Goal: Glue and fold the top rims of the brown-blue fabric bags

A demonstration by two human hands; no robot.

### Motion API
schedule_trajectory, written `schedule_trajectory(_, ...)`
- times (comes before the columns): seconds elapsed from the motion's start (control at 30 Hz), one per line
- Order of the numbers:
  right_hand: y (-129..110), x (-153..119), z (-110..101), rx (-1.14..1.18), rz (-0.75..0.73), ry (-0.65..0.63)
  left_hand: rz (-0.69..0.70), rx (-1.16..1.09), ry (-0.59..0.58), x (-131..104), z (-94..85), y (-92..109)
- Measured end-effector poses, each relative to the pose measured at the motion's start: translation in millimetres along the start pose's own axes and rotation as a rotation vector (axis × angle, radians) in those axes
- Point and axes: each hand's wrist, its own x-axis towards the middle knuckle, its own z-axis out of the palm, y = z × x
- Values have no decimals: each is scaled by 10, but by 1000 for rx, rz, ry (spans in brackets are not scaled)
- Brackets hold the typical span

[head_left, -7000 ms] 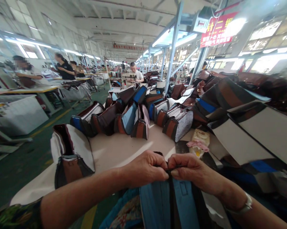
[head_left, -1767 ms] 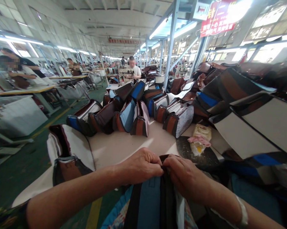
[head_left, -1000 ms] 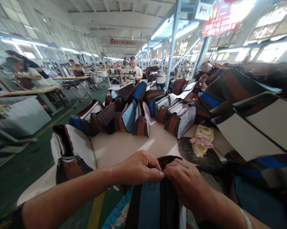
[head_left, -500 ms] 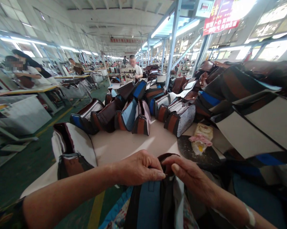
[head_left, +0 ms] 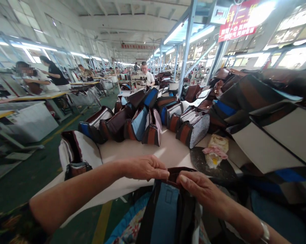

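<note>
Close in front of me stands a dark bag (head_left: 167, 206) with a blue panel down its side and a small stitched rectangle near the top. My left hand (head_left: 145, 167) is closed, thumb and fingers pinching the bag's top edge at its left corner. On the right part of the same edge, my right hand (head_left: 201, 186) is closed with the thumb on top. Between the two hands the brown inner lining of the opening shows. The fingertips under each thumb are partly hidden. Patterned cloth (head_left: 129, 220) lies beneath the bag.
A pale table (head_left: 132, 152) bears several unfinished bags, among them a white-sided one (head_left: 88, 149) at left. A dark round plate (head_left: 198, 157) holds a plastic-wrapped bundle (head_left: 216, 149). More bags (head_left: 265, 88) pile up at right. A co-worker (head_left: 146, 76) sits beyond.
My hands have spread apart along the bag's top edge, uncovering more of the opening and the stitched rectangle. The right fingers have curled down onto the edge. The view has shifted slightly.
</note>
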Motion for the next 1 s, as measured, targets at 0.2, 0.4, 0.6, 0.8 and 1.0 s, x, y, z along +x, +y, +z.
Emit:
schedule_trajectory(0.2, -126, 45, 5, -102, 32, -63, 166, 76, -16, 90, 66, -42)
schedule_trajectory(0.4, -53, -133, 238, -463, -397, 239, 385, 190, 44, -42, 286, 247)
schedule_trajectory(0.6, 194, -596, 194, -648, -534, 689, 378, 302, 181, -158, 344, 537)
schedule_trajectory(0.8, 317, -979, 500, -227, -164, 644, 320, 251, 278, 240, 514, 620)
schedule_trajectory(1.0, 99, -1137, 519, 21, -104, 735, 499, 289, 237, 713, 882, 966)
